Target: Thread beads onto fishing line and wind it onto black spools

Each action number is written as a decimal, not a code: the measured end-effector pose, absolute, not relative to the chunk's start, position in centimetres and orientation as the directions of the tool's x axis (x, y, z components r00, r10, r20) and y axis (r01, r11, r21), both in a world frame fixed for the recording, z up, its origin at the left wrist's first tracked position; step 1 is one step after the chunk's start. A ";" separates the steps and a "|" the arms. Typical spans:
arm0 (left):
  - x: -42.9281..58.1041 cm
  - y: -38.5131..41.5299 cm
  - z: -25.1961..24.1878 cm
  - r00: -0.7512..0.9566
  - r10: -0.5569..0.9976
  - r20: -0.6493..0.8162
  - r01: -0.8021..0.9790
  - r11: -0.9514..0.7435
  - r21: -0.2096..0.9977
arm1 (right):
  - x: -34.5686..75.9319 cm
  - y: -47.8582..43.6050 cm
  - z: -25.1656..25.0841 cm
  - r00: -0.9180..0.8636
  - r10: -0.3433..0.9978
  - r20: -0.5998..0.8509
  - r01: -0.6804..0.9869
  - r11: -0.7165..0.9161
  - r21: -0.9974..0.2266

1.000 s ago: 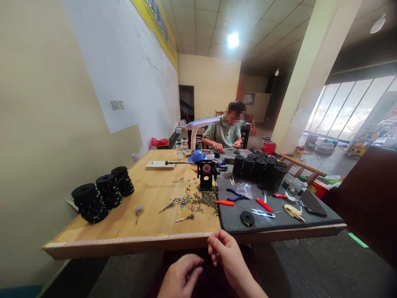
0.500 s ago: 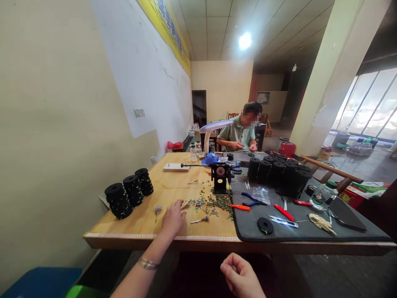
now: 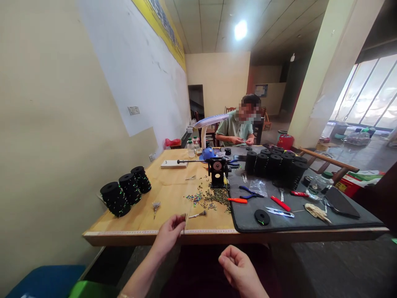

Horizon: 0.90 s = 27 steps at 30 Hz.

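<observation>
My left hand [image 3: 170,231] is closed in a pinch over the table's front edge. Between its thumb and fingers is a small bundle of thin wire-like stems [image 3: 184,218], partly hidden by the fingertips. Just beyond it lies a similar bundle with a dark top [image 3: 198,214], and to its left another pale bundle [image 3: 156,209] rests on the wood. My right hand [image 3: 237,267] hovers in front of the table edge, its fingers curled and pinched together. What it holds, if anything, is hidden. Loose coloured beads [image 3: 195,199] and small brass-coloured pieces [image 3: 220,196] are heaped past my hands.
A black winding device [image 3: 218,176] with a long rod stands mid-table. Black spools [image 3: 115,199] stand at left, more spools [image 3: 275,164] at right. Pliers [image 3: 250,193], snips [image 3: 280,212] and a bottle [image 3: 321,186] lie or stand on the grey mat [image 3: 245,219]. Another person [image 3: 237,128] sits opposite.
My left hand has moved back toward the table edge, lifting the bundle of thin stems off the table. My right hand stays curled in nearly the same place. The view has shifted slightly.
</observation>
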<state>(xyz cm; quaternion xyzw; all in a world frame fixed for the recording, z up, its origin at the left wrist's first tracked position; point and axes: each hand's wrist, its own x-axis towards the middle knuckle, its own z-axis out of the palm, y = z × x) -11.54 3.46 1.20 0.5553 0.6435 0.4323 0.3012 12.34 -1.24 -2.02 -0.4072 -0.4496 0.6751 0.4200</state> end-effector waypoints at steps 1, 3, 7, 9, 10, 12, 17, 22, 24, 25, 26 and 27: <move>-10.8 2.1 1.0 -0.179 0.982 0.064 0.386 0.010 0.923 | 12.1 -1.3 -1.8 -0.313 0.935 -0.168 -0.197 -0.237 -0.951; -9.1 -0.1 0.5 -0.125 0.991 -0.051 0.097 0.063 0.993 | 11.7 -1.4 -1.4 -0.303 0.938 -0.167 -0.177 -0.227 -0.958; -6.0 -2.8 -0.3 -0.040 0.980 -0.193 -0.126 0.186 0.974 | 11.2 -1.5 -0.8 -0.284 0.944 -0.167 -0.152 -0.217 -0.964; -4.8 -3.4 -0.5 -0.033 0.979 -0.203 -0.167 0.195 0.967 | 11.1 -1.6 -0.8 -0.279 0.946 -0.163 -0.142 -0.209 -0.968; -4.3 -3.6 -0.6 -0.035 0.980 -0.194 -0.179 0.185 0.966 | 11.0 -1.7 -0.9 -0.276 0.948 -0.160 -0.134 -0.203 -0.970; -3.5 -3.9 -0.8 -0.037 0.985 -0.169 -0.182 0.160 0.970 | 11.0 -1.8 -1.1 -0.269 0.951 -0.153 -0.115 -0.189 -0.975; -2.4 -4.2 -0.8 -0.021 0.990 -0.137 -0.154 0.132 0.979 | 10.9 -1.9 -1.3 -0.249 0.958 -0.140 -0.064 -0.160 -0.985; -2.2 -4.4 -0.9 0.009 0.991 -0.132 -0.099 0.132 0.986 | 11.1 -1.8 -1.6 -0.216 0.973 -0.083 0.008 -0.084 -0.996; -2.2 -4.5 -1.0 0.016 0.993 -0.121 -0.087 0.122 0.989 | 11.2 -1.9 -1.7 -0.204 0.977 -0.055 0.048 -0.046 -0.998; -2.3 -4.6 -1.0 0.020 0.993 -0.114 -0.084 0.116 0.990 | 11.3 -1.9 -1.7 -0.201 0.979 -0.041 0.065 -0.029 -0.997; -2.3 -4.6 -1.1 0.023 0.994 -0.108 -0.082 0.110 0.991 | 11.4 -1.9 -1.7 -0.199 0.980 -0.030 0.081 -0.014 -0.997; -2.3 -4.6 -1.2 0.025 0.994 -0.102 -0.080 0.104 0.991 | 11.4 -2.0 -1.7 -0.199 0.980 -0.020 0.096 -0.001 -0.995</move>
